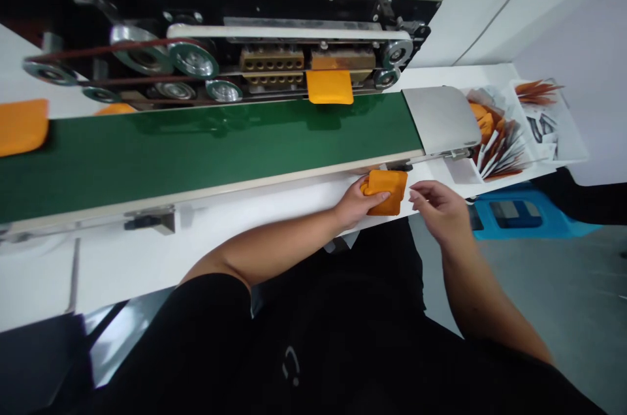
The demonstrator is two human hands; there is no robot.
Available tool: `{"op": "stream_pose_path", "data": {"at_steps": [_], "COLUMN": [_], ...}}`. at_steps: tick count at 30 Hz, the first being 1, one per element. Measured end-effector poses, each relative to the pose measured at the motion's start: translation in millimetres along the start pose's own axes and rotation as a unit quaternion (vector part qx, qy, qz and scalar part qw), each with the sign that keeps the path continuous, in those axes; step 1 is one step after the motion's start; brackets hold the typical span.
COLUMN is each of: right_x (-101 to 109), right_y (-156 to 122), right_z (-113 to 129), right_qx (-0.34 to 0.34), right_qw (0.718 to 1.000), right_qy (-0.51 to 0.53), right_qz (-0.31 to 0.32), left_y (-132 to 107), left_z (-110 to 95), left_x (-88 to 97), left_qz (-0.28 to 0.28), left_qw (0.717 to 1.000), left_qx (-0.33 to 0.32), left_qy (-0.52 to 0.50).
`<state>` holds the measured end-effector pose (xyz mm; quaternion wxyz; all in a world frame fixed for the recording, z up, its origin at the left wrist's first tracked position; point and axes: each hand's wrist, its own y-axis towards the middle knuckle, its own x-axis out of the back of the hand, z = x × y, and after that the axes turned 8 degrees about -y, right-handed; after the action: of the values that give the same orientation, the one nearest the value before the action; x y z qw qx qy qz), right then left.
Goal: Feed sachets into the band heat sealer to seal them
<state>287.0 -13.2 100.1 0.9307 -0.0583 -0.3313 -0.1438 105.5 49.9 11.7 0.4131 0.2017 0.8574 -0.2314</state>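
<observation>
My left hand [360, 202] grips a few small orange pouches [392, 183], thumb lying across their front, just below the conveyor's near edge. To their right, apart from them, my right hand [443, 209] is closed in a pinch; whatever may be between its fingertips is too small to make out. Beyond my hands, one orange pouch [330, 88] hangs from the jaws of a band sealer [274, 62], flat above the green conveyor belt [220, 144]. Another orange pouch [22, 127] is at the belt's far left.
Right of the belt's metal end plate [441, 117], a white bin [526, 153] holds many orange and clear packets. A second white bin [571, 134] beside it has more. Below stands a blue plastic stool [558, 222]. Sealer pulleys [193, 59] and bands are exposed.
</observation>
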Motion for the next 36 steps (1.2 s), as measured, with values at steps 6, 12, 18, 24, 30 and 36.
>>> {"op": "stream_pose_path", "data": {"at_steps": [6, 12, 18, 24, 30, 36], "right_x": [-36.1, -48.5, -35.1, 11.5, 42.8, 40.1], "right_y": [-19.6, -18.5, -19.2, -4.8, 41.9, 111.6], "right_z": [-27.1, -28.3, -26.9, 2.9, 50.5, 53.6], "right_qx": [-0.027, -0.071, -0.081, -0.017, 0.044, 0.013], "right_qw": [0.999, 0.985, 0.986, 0.978, 0.961, 0.966], "right_qy": [-0.007, 0.134, 0.142, 0.136, 0.234, 0.243], "right_qz": [0.041, 0.084, -0.014, -0.156, -0.139, -0.089], "left_y": [-1.6, 0.4, -1.1, -2.8, -1.2, 0.1], "left_z": [-1.8, 0.1, -1.5, -4.3, -2.9, 0.6], "left_x": [0.8, -0.1, -0.6, -2.1, -2.2, 1.0], "left_qz": [-0.002, -0.025, -0.037, -0.011, 0.006, 0.01], "left_qw": [1.0, 0.999, 0.999, 0.999, 0.999, 0.999], "left_qx": [-0.003, 0.004, 0.031, 0.044, 0.038, 0.031], "left_qy": [0.023, -0.025, -0.002, -0.03, -0.034, -0.03]}}
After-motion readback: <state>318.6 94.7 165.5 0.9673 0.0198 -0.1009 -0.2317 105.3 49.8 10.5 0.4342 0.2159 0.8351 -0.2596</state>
